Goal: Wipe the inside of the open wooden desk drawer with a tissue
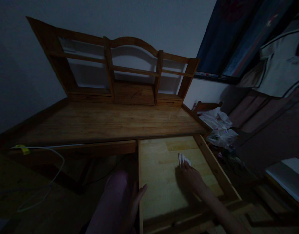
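Observation:
Inside the pulled-out wooden drawer, my right hand presses a crumpled white tissue against the drawer's bottom, its fingers closed on it. At the drawer's left side wall is my left hand, next to my knee. Its thumb reaches over the wall's top edge, and the other fingers are mostly in shadow outside. Nothing shows in that hand. The drawer slides out from under the wooden desk.
A shelf unit stands at the back of the desk. A white cable hangs over the front left edge. To the right are plastic bags on a chair, a hanging white shirt and a pale flat item.

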`<state>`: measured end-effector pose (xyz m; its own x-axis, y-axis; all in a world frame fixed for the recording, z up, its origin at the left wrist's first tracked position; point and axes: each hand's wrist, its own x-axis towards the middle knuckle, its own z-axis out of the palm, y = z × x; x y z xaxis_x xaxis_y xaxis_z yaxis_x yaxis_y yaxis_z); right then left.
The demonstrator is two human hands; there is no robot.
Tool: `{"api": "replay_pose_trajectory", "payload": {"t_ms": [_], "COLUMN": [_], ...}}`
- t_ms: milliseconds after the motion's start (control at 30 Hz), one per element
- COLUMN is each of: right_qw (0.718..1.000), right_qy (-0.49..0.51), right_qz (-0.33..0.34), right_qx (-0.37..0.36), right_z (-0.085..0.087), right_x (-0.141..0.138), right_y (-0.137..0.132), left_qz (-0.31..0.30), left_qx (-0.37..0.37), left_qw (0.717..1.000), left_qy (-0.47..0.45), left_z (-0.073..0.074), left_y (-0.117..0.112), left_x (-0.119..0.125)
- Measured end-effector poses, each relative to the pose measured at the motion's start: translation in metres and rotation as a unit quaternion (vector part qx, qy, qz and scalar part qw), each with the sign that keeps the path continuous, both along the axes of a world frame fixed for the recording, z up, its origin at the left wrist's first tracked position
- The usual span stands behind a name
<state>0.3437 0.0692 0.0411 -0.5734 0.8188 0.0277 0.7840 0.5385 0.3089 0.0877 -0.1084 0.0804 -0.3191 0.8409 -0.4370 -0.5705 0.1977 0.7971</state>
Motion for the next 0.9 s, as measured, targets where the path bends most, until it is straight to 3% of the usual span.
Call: {"api": "replay_pose_trajectory", "payload": {"t_ms": [167,433,633,767,900], "right_qw": [1.000,0.999,0.997,0.996,0.995], "right_qy": [-0.002,0.007,0.022,0.021,0.003], "right_qz": [-0.030,0.044,0.078,0.086,0.059], "right_qx": [-0.007,-0.031,-0.013,-0.029,-0.082], "right_z": [-0.006,-0.001,0.001,0.011,0.027], "right_x": [-0.010,-0.029,-0.031,-0.033,-0.040], "right_y": [-0.008,-0.016,-0.009,-0.011,-0.017], "left_qz": [0.019,0.027,-0.016,0.013,-0.023], "left_qx": [-0.005,-0.003,-0.008,-0.008,0.008], "left_qw": [0.999,0.999,1.000,0.999,1.000], "left_qy": [0.050,0.023,0.004,0.034,0.007], "left_z": [0.008,0.008,0.017,0.012,0.012], "left_y": [0.001,0.002,-0.001,-0.001,-0.001], "left_x": [0.000,0.005,0.003,0.001,-0.001]}}
